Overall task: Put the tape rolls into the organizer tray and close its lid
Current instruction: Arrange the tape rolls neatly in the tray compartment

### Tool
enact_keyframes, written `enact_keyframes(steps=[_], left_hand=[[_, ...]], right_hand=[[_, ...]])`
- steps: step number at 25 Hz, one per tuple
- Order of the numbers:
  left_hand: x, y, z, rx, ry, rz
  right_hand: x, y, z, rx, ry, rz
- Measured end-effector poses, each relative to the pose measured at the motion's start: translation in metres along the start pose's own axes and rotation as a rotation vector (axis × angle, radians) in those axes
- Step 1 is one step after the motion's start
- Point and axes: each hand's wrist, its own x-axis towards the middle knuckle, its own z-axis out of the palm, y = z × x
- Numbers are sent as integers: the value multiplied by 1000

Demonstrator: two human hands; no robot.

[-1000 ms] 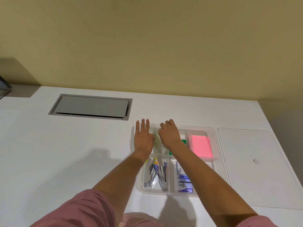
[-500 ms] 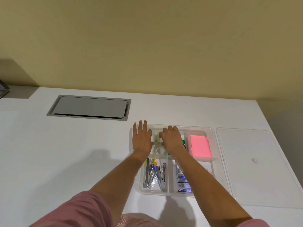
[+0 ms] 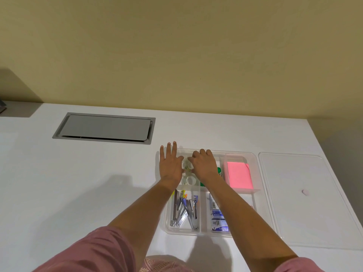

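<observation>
A clear organizer tray (image 3: 253,160) lies on the white table. Clear tape rolls (image 3: 189,180) sit in its far-left compartment, one roll showing below my hands and another (image 3: 186,166) between them. My left hand (image 3: 170,165) rests flat with fingers spread over the tray's far-left corner. My right hand (image 3: 203,164) is curled over the same compartment, fingertips touching the upper roll. The clear lid (image 3: 306,199) lies flat on the table to the right of the tray.
Staplers (image 3: 184,210) fill the near-left compartment, staple boxes (image 3: 218,218) the near-middle, pink sticky notes (image 3: 238,174) the far-right, and a green item (image 3: 219,170) shows by my right wrist. A grey cable hatch (image 3: 104,128) sits at far left. The table's edge runs along the right.
My right hand has drawn back slightly toward me over the tape compartment, its fingers curling onto the upper roll. My left hand has stayed flat at the tray's corner.
</observation>
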Motion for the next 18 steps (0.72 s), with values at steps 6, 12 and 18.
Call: enact_keyframes(steps=[6, 12, 18], left_hand=[[-4, 0, -2, -86, 35, 19], [-15, -5, -3, -179, 114, -23], [-21, -3, 4, -139, 37, -79]], right_hand=[[0, -3, -3, 82, -15, 21], [-17, -2, -17, 259, -68, -175], [-20, -2, -20, 155, -125, -259]])
